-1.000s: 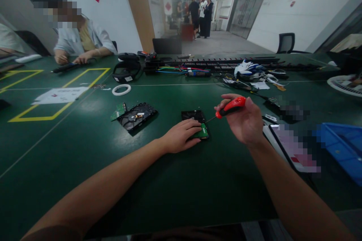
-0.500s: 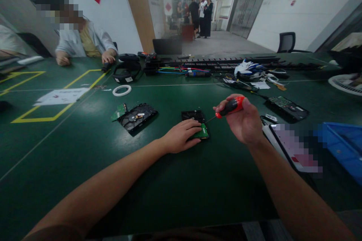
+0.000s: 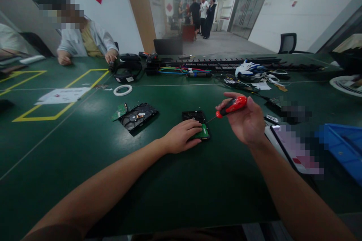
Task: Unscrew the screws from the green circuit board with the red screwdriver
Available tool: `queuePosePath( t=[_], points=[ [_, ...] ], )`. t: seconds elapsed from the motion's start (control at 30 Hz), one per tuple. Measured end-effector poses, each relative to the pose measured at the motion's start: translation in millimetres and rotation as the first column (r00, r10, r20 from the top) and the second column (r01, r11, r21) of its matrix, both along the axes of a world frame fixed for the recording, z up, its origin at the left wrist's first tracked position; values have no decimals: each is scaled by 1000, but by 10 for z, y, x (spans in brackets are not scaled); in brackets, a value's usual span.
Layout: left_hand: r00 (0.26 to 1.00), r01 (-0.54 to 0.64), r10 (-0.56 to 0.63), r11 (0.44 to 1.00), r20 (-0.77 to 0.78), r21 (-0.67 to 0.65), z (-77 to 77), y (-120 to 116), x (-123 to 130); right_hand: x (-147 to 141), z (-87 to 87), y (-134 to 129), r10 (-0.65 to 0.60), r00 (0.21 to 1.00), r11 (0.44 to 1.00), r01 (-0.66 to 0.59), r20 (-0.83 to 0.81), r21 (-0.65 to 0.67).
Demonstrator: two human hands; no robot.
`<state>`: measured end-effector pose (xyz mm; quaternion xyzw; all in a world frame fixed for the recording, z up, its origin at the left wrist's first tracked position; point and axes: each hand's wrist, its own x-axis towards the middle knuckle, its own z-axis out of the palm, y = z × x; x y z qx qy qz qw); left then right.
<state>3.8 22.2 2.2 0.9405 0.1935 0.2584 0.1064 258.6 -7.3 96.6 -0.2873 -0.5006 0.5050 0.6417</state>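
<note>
My left hand (image 3: 182, 135) lies over a hard drive (image 3: 194, 115) on the green table, its fingers across the top and its thumb along the near edge. Part of the drive's green circuit board (image 3: 203, 132) shows past the fingertips; the rest is under the hand. A red and black screwdriver (image 3: 232, 106) is in my right hand (image 3: 249, 122), slanting down to the left. Its thin shaft reaches the right side of the drive near the board; what the tip touches is too small to make out.
Left of my hands lies another hard drive (image 3: 138, 116) beside a loose circuit board (image 3: 121, 111). A phone (image 3: 294, 150) and a blue bin (image 3: 342, 147) are at the right. Cables, gloves (image 3: 250, 68) and a tape roll (image 3: 122, 90) lie farther back. A co-worker (image 3: 87, 41) sits far left.
The screwdriver handle has turned a little in my right hand, and those fingers are stretched out farther. My left hand stays on the drive. The co-worker's hand has shifted slightly with a dark object.
</note>
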Motion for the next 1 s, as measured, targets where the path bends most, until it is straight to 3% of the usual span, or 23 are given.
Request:
queuePosePath(
  t=[0.3, 0.47, 0.63, 1.0],
  points=[
    [1000, -3, 3, 1000, -9, -3, 19, -4, -7, 31, -4, -14, -45, 997, 999, 43, 70, 31],
    [1000, -2, 2, 1000, 2, -13, 19, -7, -5, 27, -3, -17, 23, 1000, 1000, -23, 1, 12],
    [1000, -1, 1, 1000, 1, 10, 10, -11, -5, 17, -8, 4, 14, 999, 1000, -14, -34, 16],
    [1000, -1, 1, 1000, 4, -10, -2, 0, -8, 31, -14, -12, -35, 997, 999, 35, 63, 10]
  ],
)
